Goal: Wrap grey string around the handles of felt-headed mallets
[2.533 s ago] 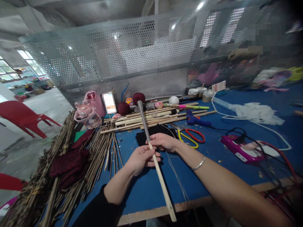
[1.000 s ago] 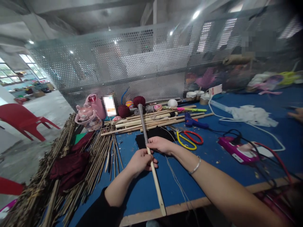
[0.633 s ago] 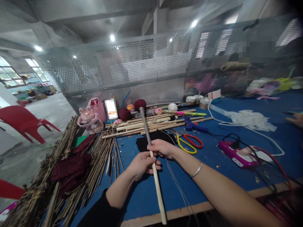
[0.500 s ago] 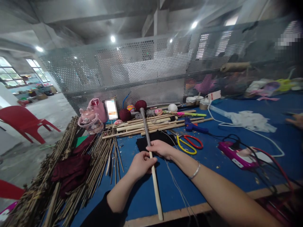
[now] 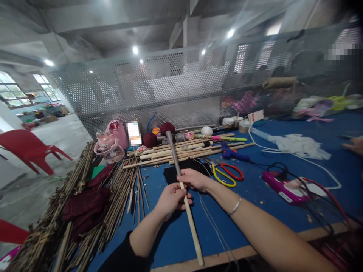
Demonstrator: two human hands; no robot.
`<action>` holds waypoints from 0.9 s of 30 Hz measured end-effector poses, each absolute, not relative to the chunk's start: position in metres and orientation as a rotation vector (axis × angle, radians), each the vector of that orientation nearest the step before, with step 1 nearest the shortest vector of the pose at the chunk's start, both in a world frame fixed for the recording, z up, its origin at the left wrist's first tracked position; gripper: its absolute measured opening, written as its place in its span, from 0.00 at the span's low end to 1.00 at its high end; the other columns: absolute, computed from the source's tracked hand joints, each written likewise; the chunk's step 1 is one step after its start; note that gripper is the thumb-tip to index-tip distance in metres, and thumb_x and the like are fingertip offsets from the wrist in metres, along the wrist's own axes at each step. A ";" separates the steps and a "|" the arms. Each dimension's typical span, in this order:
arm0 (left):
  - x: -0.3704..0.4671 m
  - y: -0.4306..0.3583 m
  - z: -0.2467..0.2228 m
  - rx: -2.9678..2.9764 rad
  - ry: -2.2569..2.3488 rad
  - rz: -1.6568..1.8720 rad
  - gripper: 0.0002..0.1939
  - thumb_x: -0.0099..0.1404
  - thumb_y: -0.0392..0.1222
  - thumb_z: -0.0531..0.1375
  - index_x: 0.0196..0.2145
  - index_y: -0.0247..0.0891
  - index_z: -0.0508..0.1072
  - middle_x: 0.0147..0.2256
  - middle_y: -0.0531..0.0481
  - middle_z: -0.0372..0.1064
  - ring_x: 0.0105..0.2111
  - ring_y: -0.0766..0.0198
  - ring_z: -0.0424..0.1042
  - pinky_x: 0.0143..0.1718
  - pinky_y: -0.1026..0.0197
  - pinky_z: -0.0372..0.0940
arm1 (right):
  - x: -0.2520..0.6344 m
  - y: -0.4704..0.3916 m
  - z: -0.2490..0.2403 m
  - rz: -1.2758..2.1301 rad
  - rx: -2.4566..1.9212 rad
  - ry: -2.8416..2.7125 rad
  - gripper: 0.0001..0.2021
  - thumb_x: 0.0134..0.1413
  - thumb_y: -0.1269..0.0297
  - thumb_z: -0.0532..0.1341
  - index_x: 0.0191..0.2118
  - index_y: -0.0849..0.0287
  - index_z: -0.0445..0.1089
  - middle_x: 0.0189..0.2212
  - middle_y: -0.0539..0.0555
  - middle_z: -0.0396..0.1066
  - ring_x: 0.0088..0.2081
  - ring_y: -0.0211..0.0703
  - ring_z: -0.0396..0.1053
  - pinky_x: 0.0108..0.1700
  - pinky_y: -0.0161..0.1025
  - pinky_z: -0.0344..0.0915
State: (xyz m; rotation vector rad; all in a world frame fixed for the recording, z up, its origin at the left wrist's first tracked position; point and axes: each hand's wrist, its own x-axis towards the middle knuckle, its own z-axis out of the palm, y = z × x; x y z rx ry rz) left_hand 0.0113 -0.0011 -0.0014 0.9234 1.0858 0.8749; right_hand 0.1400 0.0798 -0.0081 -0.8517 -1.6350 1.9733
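Note:
A long wooden stick (image 5: 192, 226) lies tilted in front of me, its far part covered in a smooth grey wrapping (image 5: 173, 150) and its near part bare. Below the wrapping, my left hand (image 5: 170, 201) is closed around the bare wood, thumb on top and fingertips showing on the right. My right hand (image 5: 195, 179) pinches the stick where the grey ends. Pale thread (image 5: 211, 221) trails from beneath my right hand to the table's front edge. A black cloth (image 5: 170, 175) lies just beyond my hands, with yellow-and-red-handled scissors (image 5: 225, 177) to its right.
Thin twigs (image 5: 113, 207) and a dark red cloth (image 5: 85, 206) cover the left side. Wooden sticks, yarn balls (image 5: 149, 140) and a blue glue gun (image 5: 231, 152) lie behind. A magenta power strip (image 5: 279, 187) with cables sits right. Another person's hand (image 5: 354, 145) shows far right.
The stick's near end has swung a little to the right. My left hand's fingers reach slightly farther past the stick, while my right hand keeps its pinch.

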 end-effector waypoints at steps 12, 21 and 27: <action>0.010 -0.002 0.000 0.872 1.052 0.816 0.17 0.50 0.47 0.62 0.34 0.34 0.64 0.28 0.48 0.69 0.25 0.67 0.71 0.26 0.66 0.64 | 0.143 0.082 -0.009 2.020 -0.829 -1.698 0.14 0.46 0.56 0.60 0.30 0.62 0.60 0.15 0.44 0.60 0.12 0.25 0.46 0.12 0.27 0.38; 0.010 -0.003 0.001 0.917 1.148 0.826 0.18 0.47 0.50 0.63 0.29 0.34 0.64 0.24 0.49 0.69 0.22 0.68 0.69 0.23 0.67 0.63 | 0.140 0.082 -0.013 2.019 -0.828 -1.652 0.14 0.44 0.57 0.62 0.30 0.63 0.61 0.16 0.44 0.61 0.13 0.24 0.48 0.13 0.26 0.42; 0.005 -0.002 0.003 0.850 1.024 0.732 0.20 0.50 0.50 0.61 0.35 0.34 0.65 0.30 0.46 0.70 0.25 0.65 0.72 0.23 0.67 0.63 | 0.142 0.081 -0.009 2.058 -0.873 -1.673 0.13 0.45 0.57 0.60 0.31 0.62 0.62 0.13 0.43 0.59 0.11 0.25 0.45 0.12 0.27 0.38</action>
